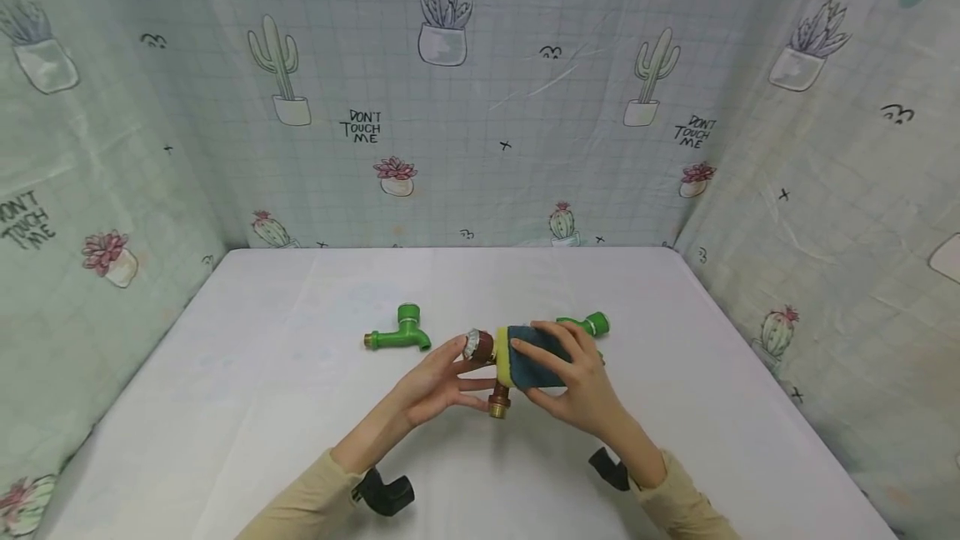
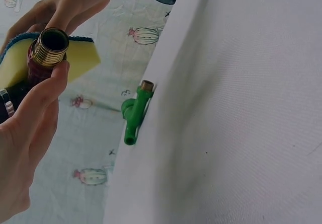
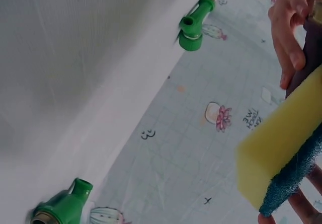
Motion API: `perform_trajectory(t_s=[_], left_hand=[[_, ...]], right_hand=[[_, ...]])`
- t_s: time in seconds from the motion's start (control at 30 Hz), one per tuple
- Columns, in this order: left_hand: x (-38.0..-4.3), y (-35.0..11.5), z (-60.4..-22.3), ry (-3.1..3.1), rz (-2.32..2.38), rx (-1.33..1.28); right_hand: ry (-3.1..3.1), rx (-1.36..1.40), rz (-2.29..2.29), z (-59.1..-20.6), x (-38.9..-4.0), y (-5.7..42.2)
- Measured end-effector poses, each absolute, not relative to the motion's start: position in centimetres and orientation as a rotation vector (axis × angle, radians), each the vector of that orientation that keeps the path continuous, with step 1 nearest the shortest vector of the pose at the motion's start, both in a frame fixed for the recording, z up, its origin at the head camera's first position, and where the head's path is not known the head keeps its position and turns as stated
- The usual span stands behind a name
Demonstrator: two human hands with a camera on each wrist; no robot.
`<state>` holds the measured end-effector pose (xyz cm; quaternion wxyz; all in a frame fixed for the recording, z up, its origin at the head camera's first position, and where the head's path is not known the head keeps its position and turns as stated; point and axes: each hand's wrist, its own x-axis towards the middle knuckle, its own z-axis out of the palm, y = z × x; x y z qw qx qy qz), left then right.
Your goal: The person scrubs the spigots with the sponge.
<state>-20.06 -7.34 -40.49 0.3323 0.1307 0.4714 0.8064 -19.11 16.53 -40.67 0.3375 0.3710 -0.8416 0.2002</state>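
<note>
Above the middle of the table, my left hand point(image 1: 435, 383) holds a reddish-brown water tap point(image 1: 499, 397) with a brass threaded end and a silvery, clear-looking cap. The threaded end point(image 2: 49, 50) points toward the camera in the left wrist view. My right hand point(image 1: 576, 377) grips a sponge point(image 1: 536, 357), its fingers spread over the dark blue scouring side. The yellow side point(image 3: 271, 148) lies against the tap and covers part of its body. Both things are held up off the table.
A green tap point(image 1: 401, 333) lies left of the hands, and another green tap point(image 1: 596, 324) is partly hidden behind the right hand. Nearer, a black tap point(image 1: 386, 494) lies by the left forearm and a black piece point(image 1: 609, 469) by the right wrist. Patterned cloth surrounds the white table point(image 1: 262, 357).
</note>
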Motion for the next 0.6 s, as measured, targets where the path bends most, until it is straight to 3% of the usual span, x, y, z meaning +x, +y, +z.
perform_trajectory(t_s=[0.3, 0.6], left_hand=[[-20.3, -7.7, -40.6, 1.202, 2.112, 0.343], [-20.4, -7.8, -40.6, 1.120, 2.197, 0.330]], right_hand=[[-2.244, 0.826, 0.571, -40.4, -20.7, 17.0], [-2.308, 0.863, 0.632, -40.5, -19.8, 16.4]])
